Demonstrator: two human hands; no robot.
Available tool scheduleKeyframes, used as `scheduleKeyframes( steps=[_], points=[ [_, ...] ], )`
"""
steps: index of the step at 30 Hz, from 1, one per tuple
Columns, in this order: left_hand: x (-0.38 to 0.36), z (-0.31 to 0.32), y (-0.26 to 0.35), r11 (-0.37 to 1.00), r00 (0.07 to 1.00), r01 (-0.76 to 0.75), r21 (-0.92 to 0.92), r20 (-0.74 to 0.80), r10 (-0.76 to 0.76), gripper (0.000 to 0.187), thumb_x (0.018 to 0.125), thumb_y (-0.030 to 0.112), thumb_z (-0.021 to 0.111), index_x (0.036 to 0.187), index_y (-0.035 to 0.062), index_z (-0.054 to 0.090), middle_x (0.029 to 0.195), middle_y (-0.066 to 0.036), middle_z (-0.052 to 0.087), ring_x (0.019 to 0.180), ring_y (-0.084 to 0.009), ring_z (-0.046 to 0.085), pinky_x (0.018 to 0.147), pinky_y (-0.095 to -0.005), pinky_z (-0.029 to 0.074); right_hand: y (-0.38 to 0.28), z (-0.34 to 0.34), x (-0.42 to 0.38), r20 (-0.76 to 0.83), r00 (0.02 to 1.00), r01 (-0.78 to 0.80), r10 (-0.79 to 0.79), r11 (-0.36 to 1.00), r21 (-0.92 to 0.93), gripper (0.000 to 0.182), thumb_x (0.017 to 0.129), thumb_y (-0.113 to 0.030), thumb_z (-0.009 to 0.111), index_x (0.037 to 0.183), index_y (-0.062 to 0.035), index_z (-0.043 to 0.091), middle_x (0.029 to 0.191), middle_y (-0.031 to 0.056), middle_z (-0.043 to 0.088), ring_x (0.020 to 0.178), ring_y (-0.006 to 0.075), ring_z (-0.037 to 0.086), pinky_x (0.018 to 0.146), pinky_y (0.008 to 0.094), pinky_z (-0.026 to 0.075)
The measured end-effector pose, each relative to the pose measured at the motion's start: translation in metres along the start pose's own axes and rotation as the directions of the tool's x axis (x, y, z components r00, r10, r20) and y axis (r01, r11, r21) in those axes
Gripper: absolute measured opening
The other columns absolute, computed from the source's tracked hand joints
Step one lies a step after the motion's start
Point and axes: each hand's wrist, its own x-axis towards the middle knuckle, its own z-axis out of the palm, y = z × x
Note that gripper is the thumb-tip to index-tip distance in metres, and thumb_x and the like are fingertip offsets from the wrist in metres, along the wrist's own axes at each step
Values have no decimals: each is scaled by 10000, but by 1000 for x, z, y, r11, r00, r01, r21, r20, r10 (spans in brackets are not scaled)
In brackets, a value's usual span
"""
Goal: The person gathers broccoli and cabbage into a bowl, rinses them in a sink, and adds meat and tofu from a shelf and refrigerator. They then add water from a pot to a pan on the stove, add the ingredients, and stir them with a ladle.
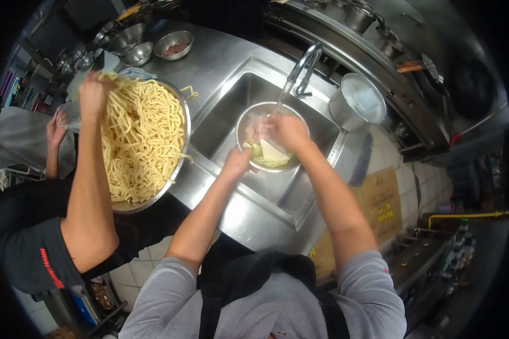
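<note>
Over the sink (209, 133), a round metal bowl (297, 115) is tilted under the faucet (306, 65), from which water runs. Inside lie pinkish pieces (258, 127), a pale flat wedge (273, 151) and yellow-green leafy pieces (270, 162). My left hand (237, 163) grips the bowl's near left rim. My right hand (289, 132) reaches into the bowl beside the pink pieces; its fingertips are hidden, so what it holds cannot be made out.
At the left, a co-worker's hand (94, 96) lifts noodles (144, 135) from a large metal bowl (186, 121). A pot (345, 107) stands right of the sink. Small metal bowls (138, 55) sit at the counter's back left. A stove (322, 34) lies beyond.
</note>
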Motion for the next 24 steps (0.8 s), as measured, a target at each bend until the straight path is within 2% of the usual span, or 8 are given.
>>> scheduleKeyframes(
  steps=[2, 4, 7, 11, 13, 17, 22, 24],
  points=[
    [0, 5, 2, 999, 999, -30, 13, -16, 30, 400, 896, 188, 415, 1102, -109, 585, 922, -189, 680, 693, -260, 692, 556, -333, 559, -4, 12, -10, -142, 982, 163, -127, 947, 277, 303, 837, -310, 619, 1108, -188, 675, 1023, 114, 696, 967, 304, 663, 872, 419, 500],
    [-2, 9, 3, 998, 998, -63, 24, -27, 63, 402, 906, 203, 418, 1096, -107, 590, 928, -188, 681, 684, -261, 692, 558, -334, 559, -3, 21, -10, -223, 955, 254, -196, 928, 273, 292, 835, -315, 618, 1086, -177, 677, 1032, 112, 692, 966, 314, 656, 864, 428, 499],
    [-2, 11, 6, 992, 999, -38, 123, 6, 38, 408, 920, 219, 416, 1095, -108, 587, 933, -186, 679, 692, -260, 692, 556, -335, 560, -7, 11, 1, -160, 983, 79, -88, 995, -65, 238, 822, -251, 608, 1025, -157, 690, 973, 129, 689, 931, 328, 656, 830, 435, 504],
    [1, 14, 3, 991, 997, -78, 108, 20, 76, 404, 908, 210, 421, 1091, -112, 585, 933, -199, 673, 697, -261, 694, 567, -334, 554, -13, 12, -8, -267, 936, 287, -230, 937, 199, 183, 816, -214, 599, 960, -147, 690, 949, 131, 682, 901, 331, 660, 797, 443, 508],
    [2, 15, 4, 991, 996, -79, 110, 42, 75, 404, 903, 206, 424, 1094, -113, 581, 939, -203, 671, 702, -262, 693, 568, -333, 554, -6, 13, 9, 3, 992, 126, -126, 988, -92, 295, 809, -292, 646, 1063, -143, 661, 1071, 126, 653, 1007, 314, 620, 870, 432, 480],
    [-3, 18, 11, 988, 997, -70, 140, 34, 65, 387, 884, 173, 415, 1092, -112, 574, 946, -196, 659, 699, -258, 677, 565, -335, 564, -6, 16, -6, -93, 942, 324, -323, 946, -6, 284, 817, -324, 656, 1042, -151, 675, 971, 121, 681, 958, 306, 640, 851, 429, 488],
    [-7, 24, 17, 989, 999, -27, 144, 45, 21, 372, 868, 147, 406, 1069, -121, 568, 953, -192, 651, 714, -249, 666, 576, -338, 571, -1, 1, -3, -183, 968, 150, -170, 982, -116, 187, 795, -260, 640, 926, -153, 720, 938, 106, 695, 897, 305, 665, 798, 420, 515],
    [-3, 23, 12, 993, 998, -32, 111, 56, 26, 385, 854, 150, 414, 1070, -126, 573, 933, -197, 655, 695, -256, 665, 591, -341, 572, 0, 1, -9, 13, 964, 264, -265, 954, -142, 181, 795, -238, 632, 926, -151, 723, 920, 99, 697, 867, 302, 671, 780, 412, 519]
  ],
)
